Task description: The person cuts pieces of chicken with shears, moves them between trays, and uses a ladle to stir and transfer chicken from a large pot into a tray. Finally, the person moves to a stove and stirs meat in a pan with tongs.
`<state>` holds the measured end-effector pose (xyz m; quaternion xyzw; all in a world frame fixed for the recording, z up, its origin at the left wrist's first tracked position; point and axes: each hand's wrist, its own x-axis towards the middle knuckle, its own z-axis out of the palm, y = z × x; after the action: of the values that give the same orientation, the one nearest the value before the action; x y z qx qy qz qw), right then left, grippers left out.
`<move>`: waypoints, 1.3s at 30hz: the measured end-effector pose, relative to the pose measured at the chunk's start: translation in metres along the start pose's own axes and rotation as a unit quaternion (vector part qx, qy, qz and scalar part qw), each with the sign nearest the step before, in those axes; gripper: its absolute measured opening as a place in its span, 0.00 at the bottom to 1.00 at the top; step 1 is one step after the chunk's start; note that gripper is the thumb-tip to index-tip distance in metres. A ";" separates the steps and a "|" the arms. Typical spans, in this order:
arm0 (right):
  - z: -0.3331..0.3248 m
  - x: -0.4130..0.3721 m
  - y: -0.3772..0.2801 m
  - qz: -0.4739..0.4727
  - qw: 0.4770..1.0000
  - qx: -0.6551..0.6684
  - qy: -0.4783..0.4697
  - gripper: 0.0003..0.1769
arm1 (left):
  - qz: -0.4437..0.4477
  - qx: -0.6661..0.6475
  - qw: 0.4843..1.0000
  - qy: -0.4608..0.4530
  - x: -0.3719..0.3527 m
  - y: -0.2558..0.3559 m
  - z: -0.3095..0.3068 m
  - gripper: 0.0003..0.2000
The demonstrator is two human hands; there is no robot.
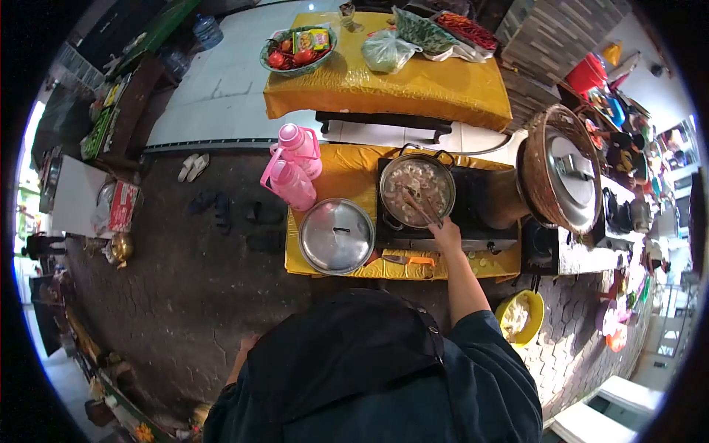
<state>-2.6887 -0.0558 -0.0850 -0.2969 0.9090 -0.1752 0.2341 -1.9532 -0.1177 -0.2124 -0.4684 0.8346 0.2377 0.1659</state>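
Observation:
My right hand (446,235) is closed around the handle end of a pair of tongs (422,208). The tips of the tongs reach into a wide pot (383,193) on the stove (473,235), among pale chunks of what looks like meat in cloudy liquid (417,176). Down beside my body hangs my left hand (249,342), away from the table; its fingers are too small and partly hidden to read. To the left of the pot lies a round metal lid (337,236). A knife with an orange handle (421,261) rests along the near table edge.
Two pink jugs (293,181) stand behind the lid. A tall steamer pot (498,198) carries a woven basket (550,133) and lid at right. On the floor, a yellow basin (538,319) holds pale pieces. A yellow-covered table (384,92) with vegetables and bags stands beyond.

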 end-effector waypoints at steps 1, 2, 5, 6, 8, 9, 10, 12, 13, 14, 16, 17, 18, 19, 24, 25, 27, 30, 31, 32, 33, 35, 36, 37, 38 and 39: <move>0.000 0.011 0.006 -0.004 1.000 -0.001 -0.009 0.31 | 0.005 -0.018 0.999 0.037 -0.005 0.012 0.005 0.18; -0.003 0.021 0.007 -0.001 1.000 0.007 -0.006 0.30 | -0.004 -0.019 0.999 0.034 -0.039 0.000 0.021 0.18; -0.018 0.042 -0.003 0.019 0.999 0.005 -0.029 0.30 | -0.245 -0.312 0.915 -0.079 0.024 0.092 -0.052 0.15; -0.019 0.049 -0.003 0.014 0.999 0.000 -0.044 0.31 | -0.256 -0.364 0.895 -0.037 0.030 0.131 -0.091 0.15; -0.017 0.058 0.001 0.008 0.998 -0.007 -0.062 0.31 | -0.281 -0.384 0.879 -0.009 0.052 0.146 -0.104 0.14; -0.014 0.061 0.003 -0.019 0.996 -0.010 -0.084 0.32 | -0.285 -0.385 0.878 -0.009 0.061 0.155 -0.113 0.14; -0.011 0.063 0.007 -0.046 0.993 -0.012 -0.105 0.32 | -0.293 -0.411 0.863 0.012 0.067 0.164 -0.122 0.13; -0.020 0.049 0.001 -0.079 0.989 -0.032 -0.123 0.32 | -0.300 -0.436 0.848 0.033 0.072 0.178 -0.135 0.13; -0.024 0.043 0.001 -0.110 0.983 -0.051 -0.138 0.31 | -0.304 -0.439 0.845 0.040 0.074 0.184 -0.139 0.13; -0.025 0.039 0.001 -0.117 0.979 -0.054 -0.156 0.30 | -0.309 -0.441 0.841 0.046 0.075 0.187 -0.139 0.13; -0.037 0.029 0.006 -0.084 0.985 -0.035 -0.149 0.29 | -0.309 -0.432 0.847 0.035 0.071 0.188 -0.130 0.13; -0.045 0.024 0.003 -0.051 0.989 -0.015 -0.140 0.29 | -0.308 -0.422 0.853 0.025 0.066 0.188 -0.127 0.13; -0.050 0.026 0.005 -0.052 0.988 -0.015 -0.141 0.29 | -0.309 -0.422 0.852 0.026 0.061 0.188 -0.124 0.13; -0.057 0.030 0.013 -0.026 0.992 -0.006 -0.121 0.29 | -0.315 -0.389 0.866 -0.018 0.055 0.187 -0.120 0.13; -0.068 0.063 0.048 0.037 0.999 -0.003 -0.036 0.31 | -0.369 -0.473 0.798 -0.052 0.023 0.161 -0.059 0.14; -0.066 0.069 0.053 0.035 0.999 -0.003 -0.037 0.31 | -0.337 -0.394 0.852 -0.076 0.019 0.142 -0.037 0.14; -0.057 0.081 0.060 0.046 0.996 -0.024 -0.067 0.29 | -0.303 -0.312 0.895 -0.098 0.015 0.146 -0.038 0.15; -0.029 0.099 0.074 0.134 0.973 0.119 -0.146 0.25 | -0.430 -0.511 0.744 -0.009 0.014 0.178 -0.070 0.15; -0.022 0.101 0.077 0.133 0.973 0.119 -0.149 0.25 | -0.409 -0.484 0.773 -0.014 0.016 0.182 -0.078 0.15; -0.018 0.100 0.074 0.138 0.966 0.161 -0.149 0.23 | -0.386 -0.456 0.802 -0.019 0.017 0.185 -0.085 0.14; -0.013 0.099 0.071 0.143 0.957 0.202 -0.148 0.21 | -0.387 -0.455 0.802 -0.018 0.019 0.190 -0.095 0.14; -0.010 0.097 0.068 0.137 0.956 0.208 -0.157 0.21 | -0.383 -0.444 0.810 -0.002 0.025 0.199 -0.109 0.14; -0.010 0.096 0.065 0.131 0.954 0.212 -0.164 0.20 | -0.382 -0.444 0.811 -0.001 0.029 0.200 -0.114 0.14; -0.009 0.095 0.064 0.131 0.954 0.213 -0.163 0.20 | -0.372 -0.433 0.821 0.001 0.031 0.202 -0.119 0.13; -0.007 0.094 0.065 0.100 0.965 0.189 -0.149 0.21 | -0.362 -0.422 0.831 0.003 0.033 0.203 -0.120 0.13; -0.006 0.093 0.066 0.068 0.975 0.165 -0.135 0.22 | -0.360 -0.422 0.832 0.002 0.035 0.205 -0.121 0.13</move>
<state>-2.7885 -0.0619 -0.1400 -0.2123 0.8458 -0.2648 0.4117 -2.1537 -0.1175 -0.0804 -0.7605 0.4257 0.4897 0.0243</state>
